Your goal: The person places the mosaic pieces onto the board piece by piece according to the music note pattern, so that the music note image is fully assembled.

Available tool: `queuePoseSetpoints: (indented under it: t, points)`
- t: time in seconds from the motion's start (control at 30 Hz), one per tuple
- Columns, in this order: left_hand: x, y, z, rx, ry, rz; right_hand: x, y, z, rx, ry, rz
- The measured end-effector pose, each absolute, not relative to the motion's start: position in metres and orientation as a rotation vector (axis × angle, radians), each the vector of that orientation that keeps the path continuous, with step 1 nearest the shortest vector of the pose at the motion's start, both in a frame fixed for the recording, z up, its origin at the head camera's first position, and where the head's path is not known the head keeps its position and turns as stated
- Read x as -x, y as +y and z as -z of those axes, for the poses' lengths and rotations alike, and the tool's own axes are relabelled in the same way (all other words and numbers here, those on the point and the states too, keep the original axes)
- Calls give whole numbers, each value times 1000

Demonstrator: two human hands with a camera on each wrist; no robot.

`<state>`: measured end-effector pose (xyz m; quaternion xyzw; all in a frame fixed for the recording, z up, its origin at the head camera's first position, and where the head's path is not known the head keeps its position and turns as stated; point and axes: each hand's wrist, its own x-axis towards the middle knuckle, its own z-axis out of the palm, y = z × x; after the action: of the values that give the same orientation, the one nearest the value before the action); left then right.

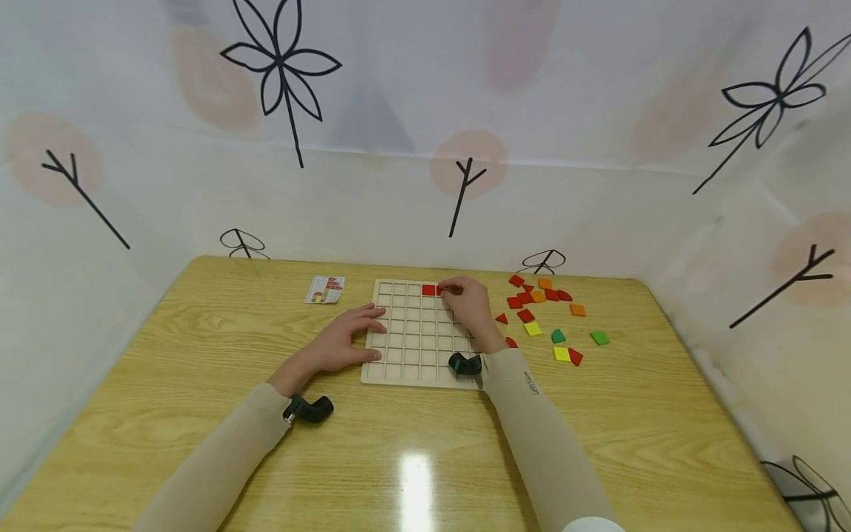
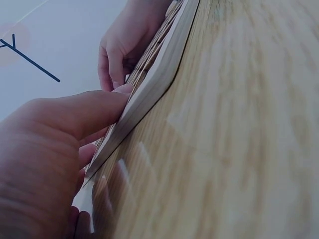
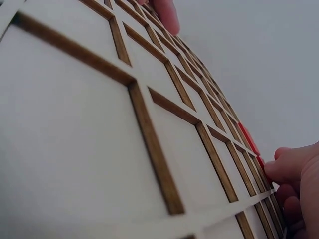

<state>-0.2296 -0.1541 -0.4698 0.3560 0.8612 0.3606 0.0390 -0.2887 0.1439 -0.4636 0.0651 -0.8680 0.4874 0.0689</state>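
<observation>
A pale wooden grid board [image 1: 419, 347] lies flat on the table. One red tile [image 1: 428, 290] sits in its top row. My right hand [image 1: 459, 294] reaches over the top row and pinches a second red tile [image 3: 260, 162] right beside the first, fingertips [image 3: 286, 169] curled on it. My left hand [image 1: 349, 336] rests with straight fingers on the board's left edge [image 2: 149, 92], thumb [image 2: 84, 112] against the rim. The left wrist view also catches the right hand [image 2: 119, 50] at the board's far end.
Loose red, orange, yellow and green tiles [image 1: 545, 310] lie scattered right of the board. A small pattern card [image 1: 325, 289] lies to the upper left. The wooden table [image 1: 412, 458] is enclosed by white printed curtain walls on three sides.
</observation>
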Motion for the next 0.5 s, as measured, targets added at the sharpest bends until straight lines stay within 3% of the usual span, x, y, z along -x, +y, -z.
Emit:
queuePoseSetpoints:
  t: [0.5]
  points:
    - [231,-155,470,-1090,2648,-1099,291,167,451,-181,-2658,-1506]
